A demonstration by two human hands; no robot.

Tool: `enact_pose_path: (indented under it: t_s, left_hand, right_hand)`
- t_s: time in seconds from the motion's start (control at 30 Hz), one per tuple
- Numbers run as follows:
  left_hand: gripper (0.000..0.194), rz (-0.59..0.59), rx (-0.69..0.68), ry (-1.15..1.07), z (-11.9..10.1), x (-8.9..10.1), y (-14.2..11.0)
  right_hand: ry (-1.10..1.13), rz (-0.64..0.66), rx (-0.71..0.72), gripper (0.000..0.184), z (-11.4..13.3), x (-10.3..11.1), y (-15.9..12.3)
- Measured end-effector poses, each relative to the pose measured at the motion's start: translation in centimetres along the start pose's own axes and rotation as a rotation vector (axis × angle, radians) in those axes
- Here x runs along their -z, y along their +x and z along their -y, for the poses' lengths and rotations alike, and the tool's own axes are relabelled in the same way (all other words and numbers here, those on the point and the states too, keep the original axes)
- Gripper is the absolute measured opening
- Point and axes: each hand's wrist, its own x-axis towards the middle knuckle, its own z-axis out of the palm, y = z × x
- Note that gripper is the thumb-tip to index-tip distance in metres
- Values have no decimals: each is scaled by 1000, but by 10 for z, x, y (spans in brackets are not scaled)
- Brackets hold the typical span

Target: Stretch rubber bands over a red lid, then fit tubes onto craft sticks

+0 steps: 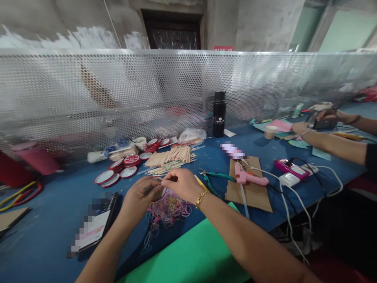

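Note:
My left hand (pixel 138 198) is closed around a round, white-faced lid (pixel 163 192), mostly hidden behind the fingers. Thumb and fingertips of my right hand (pixel 185 185), which wears a gold bracelet, are pinched together at the lid's upper edge; whatever lies between them is too small to make out. Both hands meet just above a loose pile of small coloured rubber bands (pixel 170 208). Behind my left hand lie several red-rimmed lids (pixel 129 171), some with their white insides up. Flat wooden sticks (pixel 169 157) are heaped beyond my hands.
Right of my hands are green-handled pliers (pixel 219 175) and a pink glue gun (pixel 250 179) on cardboard (pixel 259 200). A phone (pixel 96 228) lies left. A black bottle (pixel 219 114) stands by the perforated metal screen (pixel 118 90). Another person's hands (pixel 300 129) are at far right, near cables.

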Motion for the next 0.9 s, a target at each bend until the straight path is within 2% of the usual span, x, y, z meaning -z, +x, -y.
enact_pose_path:
  t_s: [0.17,0.37,0.43,0.63,0.9]
  left_hand:
    - [25,-53,127,-61,-3,-2,-4]
    - [30,-46,180,-123,-2,-4,-6]
    - [32,-24,181,-151,-4,-3,-5]
    - [40,26,174,-115,-7,-2,0]
    - [32,12,181,-112,2,1,-1]
  right_hand:
    - [141,74,-40,10,-3,-9,2]
    - [295,183,19,14,9,-12,-4]
    - [298,156,18,15,9,-12,-4]
    - [270,-40,-42,17,-5,-16,3]
    - [280,-71,-78,14,0,-19,4]
